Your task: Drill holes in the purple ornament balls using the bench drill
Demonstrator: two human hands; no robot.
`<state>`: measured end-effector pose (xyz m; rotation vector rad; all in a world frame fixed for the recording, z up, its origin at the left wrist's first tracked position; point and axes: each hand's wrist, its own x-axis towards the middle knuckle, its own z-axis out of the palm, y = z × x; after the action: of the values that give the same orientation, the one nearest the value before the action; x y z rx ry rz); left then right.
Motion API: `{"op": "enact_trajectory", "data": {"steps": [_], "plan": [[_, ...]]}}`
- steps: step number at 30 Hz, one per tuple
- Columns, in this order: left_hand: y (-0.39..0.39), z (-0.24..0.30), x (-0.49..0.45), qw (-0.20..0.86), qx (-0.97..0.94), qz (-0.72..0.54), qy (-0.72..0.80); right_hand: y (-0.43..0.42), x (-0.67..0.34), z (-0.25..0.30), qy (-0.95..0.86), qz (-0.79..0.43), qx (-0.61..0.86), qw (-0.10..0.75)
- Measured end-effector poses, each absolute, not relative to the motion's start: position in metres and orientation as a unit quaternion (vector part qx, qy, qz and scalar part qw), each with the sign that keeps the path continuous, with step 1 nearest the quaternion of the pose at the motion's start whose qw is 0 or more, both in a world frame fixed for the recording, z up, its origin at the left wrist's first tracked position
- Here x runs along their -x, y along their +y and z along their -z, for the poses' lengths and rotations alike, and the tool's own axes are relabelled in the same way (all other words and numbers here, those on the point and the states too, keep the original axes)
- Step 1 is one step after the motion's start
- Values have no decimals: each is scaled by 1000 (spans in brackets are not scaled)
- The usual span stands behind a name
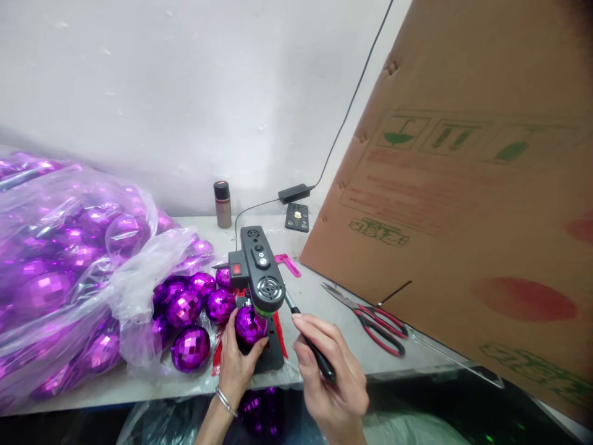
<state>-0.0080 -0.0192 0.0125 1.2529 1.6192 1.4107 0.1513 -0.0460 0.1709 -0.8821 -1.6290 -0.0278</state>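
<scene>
My left hand [238, 364], with a silver bangle at the wrist, has thumb and fingers around a shiny purple mirror-faceted ball [251, 325]. That ball sits under the round front end of a small black machine [262, 266] with a red switch on its side. In my right hand [331, 377] is a tool with a black handle [319, 358] and a thin metal shaft; the shaft points up to the machine's head, and its tip is hidden behind it. More purple balls [191, 349] lie just left of my left hand.
A clear plastic bag [134, 290] full of purple balls covers the left side. Red-handled scissors [377, 321] lie to the right, before a large cardboard box [445, 185]. A small bottle [222, 205], a power adapter [294, 193] and a dark card-like object [297, 217] are behind the machine.
</scene>
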Motion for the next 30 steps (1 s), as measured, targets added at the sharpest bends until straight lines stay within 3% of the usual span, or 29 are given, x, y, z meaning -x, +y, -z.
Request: {"op": "enact_trajectory", "data": {"steps": [9, 16, 30], "plan": [[-12, -3, 23, 354, -502, -523, 591, -39, -145, -178, -684, -28, 369, 628], [-3, -14, 47, 466, -516, -479, 536, -39, -143, -185, -685, -9, 367, 629], [7, -29, 73, 513, -545, -436, 499, -39, -140, -185, -682, 3, 371, 630]]}}
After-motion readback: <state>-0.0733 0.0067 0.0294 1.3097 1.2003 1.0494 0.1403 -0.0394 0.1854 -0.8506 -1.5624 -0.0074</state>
